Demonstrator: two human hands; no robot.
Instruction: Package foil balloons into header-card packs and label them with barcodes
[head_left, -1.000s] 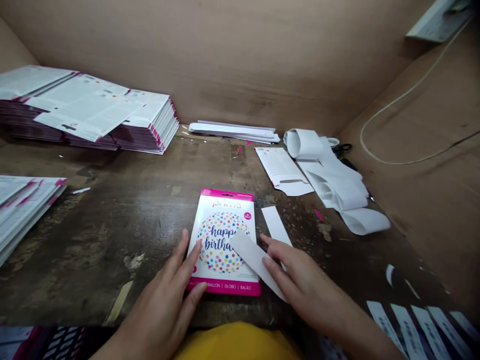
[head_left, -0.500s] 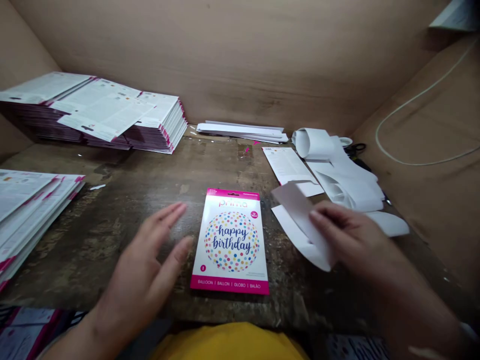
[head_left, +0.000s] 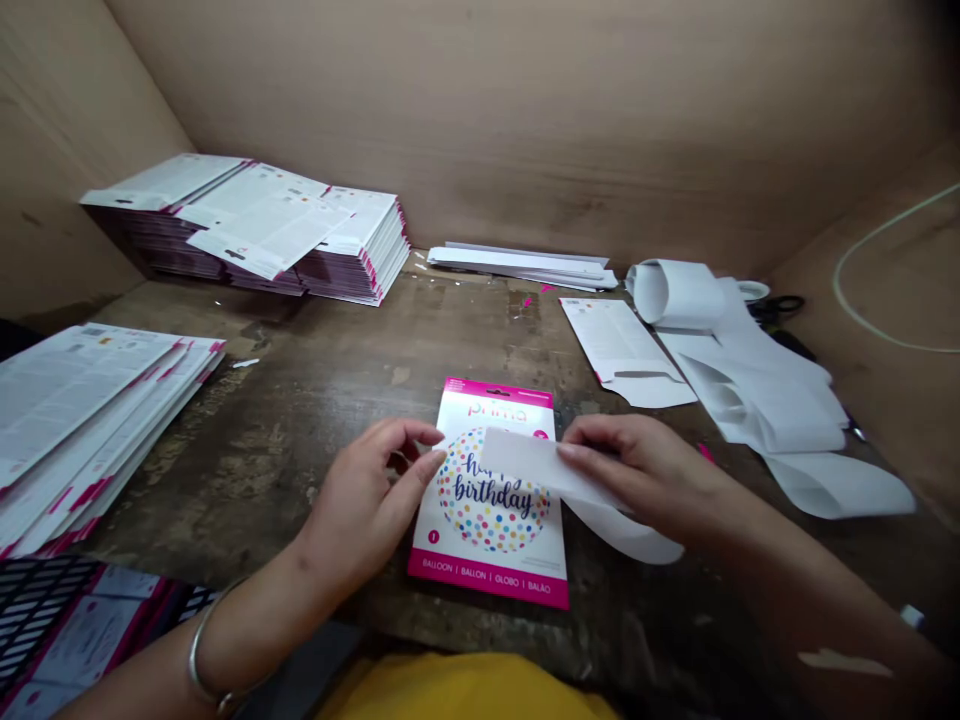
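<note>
A pink and white "happy birthday" balloon pack (head_left: 491, 545) lies flat on the worn wooden table (head_left: 315, 400), right in front of me. My right hand (head_left: 637, 470) pinches a white paper strip (head_left: 536, 462) and holds it across the upper part of the pack. The strip's tail curls down past the pack's right edge. My left hand (head_left: 375, 500) hovers at the pack's left edge, thumb and forefinger nearly pinched together beside the strip's left end. Whether anything is between them is hard to tell.
Stacks of printed pink-edged cards sit at the back left (head_left: 300, 235) and the near left (head_left: 82, 410). Loose white backing paper coils (head_left: 750, 370) lie at the right, with one card (head_left: 619, 345) and flat sheets (head_left: 525, 265) behind. Cardboard walls enclose the table.
My right hand brought the white strip from the right side back over the pack. My left hand moved in from the left to the pack's edge and closed its fingers.
</note>
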